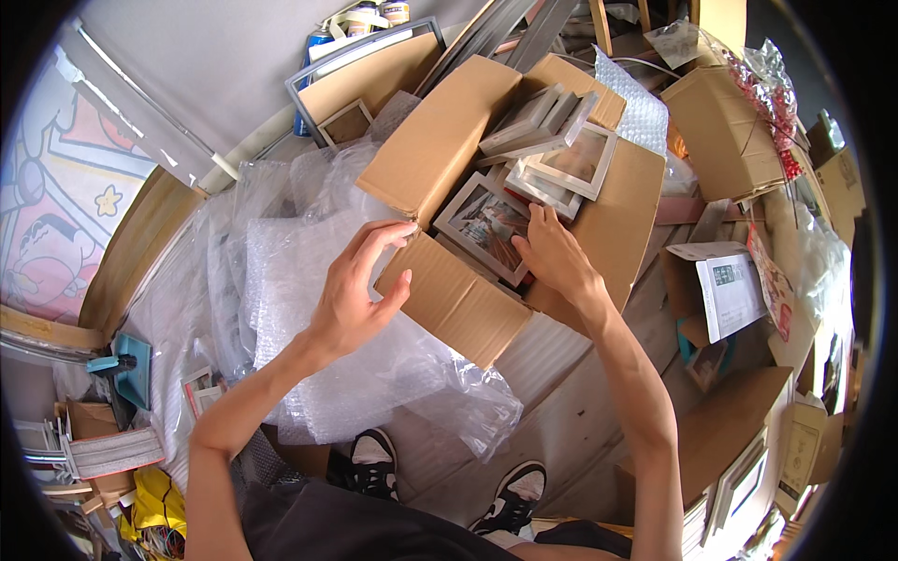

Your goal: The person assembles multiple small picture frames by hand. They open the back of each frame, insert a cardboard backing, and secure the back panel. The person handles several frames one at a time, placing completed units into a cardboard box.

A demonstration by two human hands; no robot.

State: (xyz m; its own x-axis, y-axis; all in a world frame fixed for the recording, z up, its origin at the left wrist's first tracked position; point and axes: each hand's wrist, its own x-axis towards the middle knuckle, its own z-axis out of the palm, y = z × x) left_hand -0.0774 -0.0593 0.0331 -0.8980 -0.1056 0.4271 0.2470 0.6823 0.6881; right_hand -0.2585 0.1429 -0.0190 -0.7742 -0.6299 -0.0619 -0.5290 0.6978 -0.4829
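Framed photo (479, 220) sits in the open cardboard box (440, 131), picture side up. We read its long axis as running upper left to lower right, slightly tilted, bottom corner toward the near flap (463, 304). Its right corner is hidden under our right hand (559, 257).

Around it: grey frames (533, 122) stacked at odd angles at the far end of the box, plus a pale frame (582, 161) leaning just beyond our right fingers. These crowd the photo on the far side; box flaps splay outward on all sides. Bubble wrap (323, 341) lies loose on the floor to our left, another sheet (636, 107) beyond the box. Shoes (374, 458) well apart, below.

Grip: left hand (354, 297) is unclenched, holding nothing, thumb well off the fingers, fingertips at the box's near-left corner; can't tell if they touch. Right thumb lies over the frame's edge, fingers curled beyond it; can't tell whether we've gripped it.
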